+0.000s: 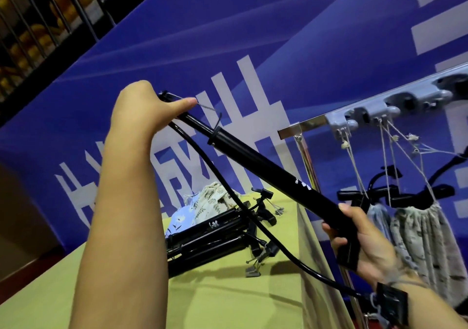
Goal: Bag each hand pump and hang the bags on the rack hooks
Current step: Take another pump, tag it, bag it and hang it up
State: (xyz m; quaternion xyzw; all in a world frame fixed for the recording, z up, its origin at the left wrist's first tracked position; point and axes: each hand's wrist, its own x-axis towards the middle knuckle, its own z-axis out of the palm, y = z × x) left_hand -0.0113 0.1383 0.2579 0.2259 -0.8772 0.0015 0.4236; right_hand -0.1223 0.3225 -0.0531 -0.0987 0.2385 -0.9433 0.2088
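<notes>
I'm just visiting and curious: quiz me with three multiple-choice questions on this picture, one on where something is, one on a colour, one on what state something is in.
1. Where do the spare pumps lie?
A. on the yellow-green table
B. on the rack hooks
C. on the floor

2. What colour is the held pump?
A. red
B. black
C. silver

3. How is that pump held?
A. one hand only
B. both hands, one at each end
C. resting on the table

Answers: 1 A, the pile lies on the table beside folded cloth bags. 2 B, its barrel and hose are black. 3 B, the left hand grips the upper end and the right hand the lower end.
</notes>
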